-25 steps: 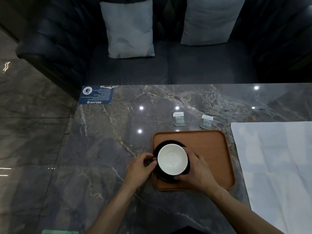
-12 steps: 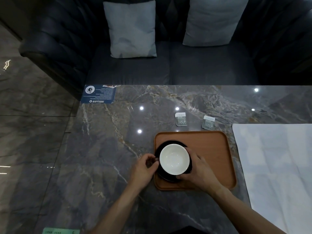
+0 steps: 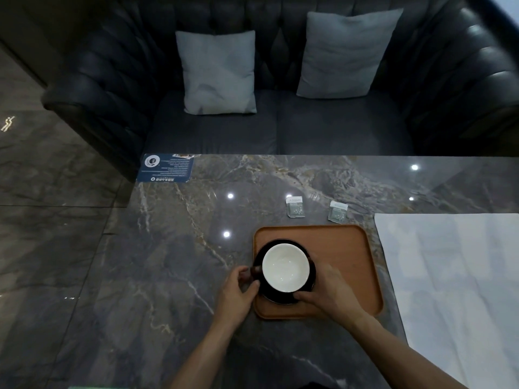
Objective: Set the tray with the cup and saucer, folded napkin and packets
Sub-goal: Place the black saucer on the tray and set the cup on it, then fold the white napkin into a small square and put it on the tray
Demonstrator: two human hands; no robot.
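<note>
Cup (image 3: 286, 267) sits on its saucer (image 3: 312, 272) at the tray's (image 3: 345, 248) left end. Your left hand (image 3: 238, 290) pinches the handle; your right hand (image 3: 330, 293) grips the saucer's rim. Turn gently, keeping the cup centred. Since a second ago, the handle has swung further left.

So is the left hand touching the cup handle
Touching. In the head view, the left hand pinches the dark handle of the cup between thumb and fingers, no gap visible.
</note>
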